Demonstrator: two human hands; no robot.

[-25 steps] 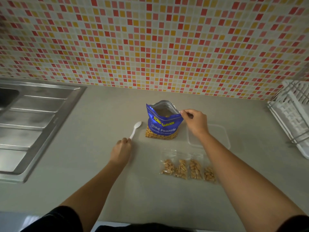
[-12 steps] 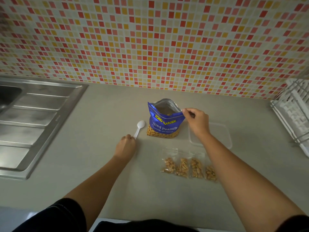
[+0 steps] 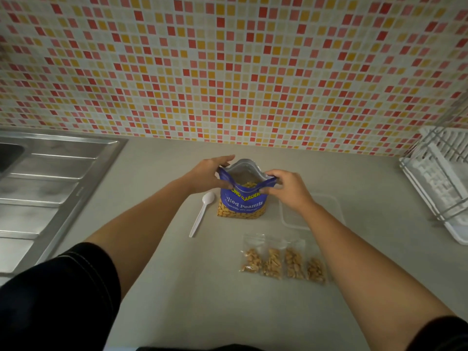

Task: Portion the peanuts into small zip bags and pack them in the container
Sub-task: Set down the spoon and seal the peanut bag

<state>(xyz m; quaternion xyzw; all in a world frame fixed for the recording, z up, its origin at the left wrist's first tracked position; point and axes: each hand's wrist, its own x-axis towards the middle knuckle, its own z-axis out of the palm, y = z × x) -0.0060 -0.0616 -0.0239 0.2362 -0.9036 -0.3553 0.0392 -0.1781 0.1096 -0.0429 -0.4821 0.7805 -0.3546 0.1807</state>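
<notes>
A wall of small mosaic tiles [image 3: 228, 67] in red, orange, yellow and white is seen across the whole upper half of the view, and below it a plain beige countertop [image 3: 202, 300] is spread towards the person. A stainless-steel sink drainboard [image 3: 50, 188] is set into the counter at the left, and a white dish rack [image 3: 440, 178] with wire bars is placed at the right edge. A clear rectangular container [image 3: 326, 209] is laid flat on the counter just right of centre, partly covered by the right wrist. Immediately to its left a blue peanut bag [image 3: 243, 203] is stood upright near the middle of the counter: its long axis is vertical, its mouth is turned upward, and its printed face is turned towards the person, with peanuts visible inside the mouth. The mouth is held spread by both hands. Its left top corner is pinched by the left hand [image 3: 207, 173], with the forefinger stretched out behind the bag, and its right top corner is pinched between curled fingers by the right hand [image 3: 288, 188]. Nearer the person, four small zip bags [image 3: 283, 262] are laid flat in a left-to-right row, touching or overlapping, peanuts gathered at their near ends. A white plastic spoon [image 3: 201, 216] is laid on the counter just left of the peanut bag, bowl at the far end, handle slanted towards the near left.
</notes>
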